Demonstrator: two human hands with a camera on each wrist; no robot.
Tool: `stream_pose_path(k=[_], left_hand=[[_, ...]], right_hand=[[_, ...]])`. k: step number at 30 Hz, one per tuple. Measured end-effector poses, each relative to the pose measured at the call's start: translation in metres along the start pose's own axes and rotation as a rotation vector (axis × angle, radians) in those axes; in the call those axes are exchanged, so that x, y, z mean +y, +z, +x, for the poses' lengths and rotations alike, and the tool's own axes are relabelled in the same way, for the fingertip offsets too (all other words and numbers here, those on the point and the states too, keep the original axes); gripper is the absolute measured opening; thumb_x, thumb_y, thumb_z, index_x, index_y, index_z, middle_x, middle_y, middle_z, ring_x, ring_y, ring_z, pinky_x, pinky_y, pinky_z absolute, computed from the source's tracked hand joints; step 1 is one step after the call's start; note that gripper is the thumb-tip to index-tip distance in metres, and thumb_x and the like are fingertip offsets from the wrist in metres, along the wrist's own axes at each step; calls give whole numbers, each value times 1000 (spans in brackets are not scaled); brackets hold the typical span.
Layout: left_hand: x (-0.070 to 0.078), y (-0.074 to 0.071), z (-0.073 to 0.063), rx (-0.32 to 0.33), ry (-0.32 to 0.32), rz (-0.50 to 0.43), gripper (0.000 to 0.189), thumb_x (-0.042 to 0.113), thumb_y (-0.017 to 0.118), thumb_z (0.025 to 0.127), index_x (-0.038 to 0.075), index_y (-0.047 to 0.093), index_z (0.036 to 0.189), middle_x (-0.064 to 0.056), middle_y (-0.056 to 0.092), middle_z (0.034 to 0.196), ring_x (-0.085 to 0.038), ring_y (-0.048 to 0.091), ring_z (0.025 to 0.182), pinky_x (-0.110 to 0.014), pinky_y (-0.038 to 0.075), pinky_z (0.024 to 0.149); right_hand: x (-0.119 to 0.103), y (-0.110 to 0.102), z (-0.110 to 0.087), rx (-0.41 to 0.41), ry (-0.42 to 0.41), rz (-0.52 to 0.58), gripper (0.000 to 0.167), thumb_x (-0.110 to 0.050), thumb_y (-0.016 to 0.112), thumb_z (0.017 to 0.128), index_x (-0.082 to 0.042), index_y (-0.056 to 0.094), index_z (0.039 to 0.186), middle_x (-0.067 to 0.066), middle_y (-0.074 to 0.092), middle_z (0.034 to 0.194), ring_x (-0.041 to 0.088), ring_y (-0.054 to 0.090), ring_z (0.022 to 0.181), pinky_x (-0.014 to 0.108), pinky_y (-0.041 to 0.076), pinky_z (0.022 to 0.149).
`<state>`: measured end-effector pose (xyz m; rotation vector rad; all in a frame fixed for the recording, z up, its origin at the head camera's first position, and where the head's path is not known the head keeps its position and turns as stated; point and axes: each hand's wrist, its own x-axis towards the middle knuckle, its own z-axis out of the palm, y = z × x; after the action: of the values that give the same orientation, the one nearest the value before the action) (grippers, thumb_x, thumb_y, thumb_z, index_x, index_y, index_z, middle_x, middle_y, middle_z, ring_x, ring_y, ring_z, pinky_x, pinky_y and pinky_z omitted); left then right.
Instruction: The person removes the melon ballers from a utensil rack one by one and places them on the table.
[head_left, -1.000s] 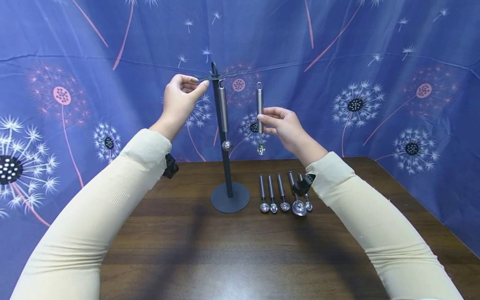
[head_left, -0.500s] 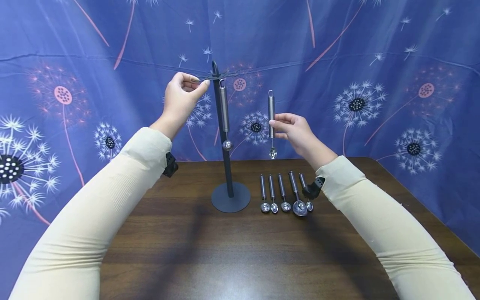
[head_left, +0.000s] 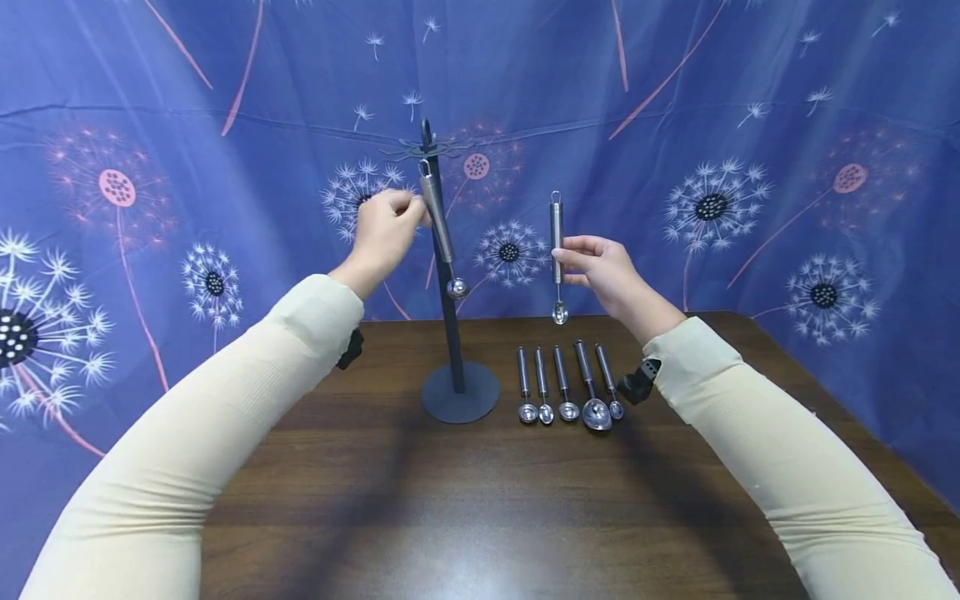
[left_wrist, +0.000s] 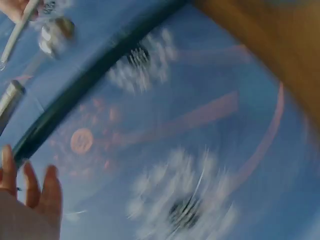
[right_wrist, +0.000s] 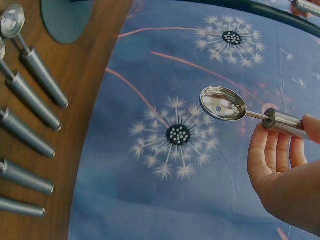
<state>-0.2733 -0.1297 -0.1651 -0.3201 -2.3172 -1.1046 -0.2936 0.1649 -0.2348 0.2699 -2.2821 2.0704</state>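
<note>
My left hand [head_left: 388, 233] pinches the handle of a steel melon baller [head_left: 439, 223] with a small round head, just below its top loop. The handle leans, its loop close under the hooks of the dark stand [head_left: 450, 325]; whether it is still hooked is too small to tell. In the blurred left wrist view, part of the left hand [left_wrist: 37, 200] shows beside the stand's pole. To the right, my right hand [head_left: 609, 271] holds a second melon baller [head_left: 557, 242] upright by its handle, loop up. In the right wrist view its oval bowl [right_wrist: 222, 104] has a small hole.
Several steel scoops [head_left: 567, 410] lie in a row on the brown wooden table [head_left: 487, 500], right of the stand's round base [head_left: 461, 400]. A blue curtain [head_left: 285, 75] with a dandelion print hangs behind the stand.
My left hand has left the stand's hook and come down to the hanging melon baller, whose top has swung left. My right hand has moved right and lower with its melon baller.
</note>
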Motion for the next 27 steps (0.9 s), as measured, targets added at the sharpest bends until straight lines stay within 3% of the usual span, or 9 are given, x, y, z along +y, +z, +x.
stream_pose_path(k=[4, 8, 13, 16, 20, 27], left_hand=[[-4, -7, 2, 31, -98, -48, 30, 21, 45, 97, 7, 72, 95, -3, 64, 89, -11, 53, 79, -22, 41, 70], [5, -28, 9, 69, -164, -93, 27, 18, 51, 94, 7, 65, 114, -5, 68, 111, -13, 61, 102, -21, 46, 85], [20, -40, 13, -18, -208, -122, 52, 24, 64, 91, 8, 48, 137, -7, 57, 134, -16, 57, 122, -28, 47, 100], [21, -41, 12, -55, -240, -146, 63, 32, 69, 89, 11, 44, 143, -7, 54, 138, -16, 53, 127, -32, 44, 105], [19, -39, 10, -84, -237, -183, 70, 41, 71, 86, 13, 44, 144, -6, 56, 137, -16, 53, 127, -33, 43, 107], [21, -41, 10, -26, -187, -231, 64, 39, 71, 87, 9, 49, 140, -10, 59, 133, -18, 55, 124, -31, 43, 106]], right_hand=[[-1, -8, -1, 2, 32, -28, 50, -22, 60, 97, 0, 45, 138, -3, 55, 108, 12, 55, 98, 23, 54, 88], [-12, -11, 1, 4, 16, -29, 52, -24, 61, 96, -1, 44, 140, -2, 54, 110, 12, 54, 102, 31, 51, 98], [-25, -8, 2, -1, -23, -34, 52, -24, 61, 96, -1, 44, 140, -1, 55, 110, 13, 54, 102, 36, 47, 103], [-23, -6, -1, -24, -25, -40, 49, -22, 60, 97, 0, 45, 137, -2, 56, 108, 11, 55, 98, 29, 51, 97], [-14, -6, -3, -35, -11, -32, 47, -20, 59, 97, 2, 45, 137, -2, 56, 107, 11, 55, 95, 23, 53, 89], [-8, -15, -4, -27, 24, -14, 56, -22, 59, 98, 2, 38, 144, 0, 54, 114, 12, 53, 102, 32, 48, 102]])
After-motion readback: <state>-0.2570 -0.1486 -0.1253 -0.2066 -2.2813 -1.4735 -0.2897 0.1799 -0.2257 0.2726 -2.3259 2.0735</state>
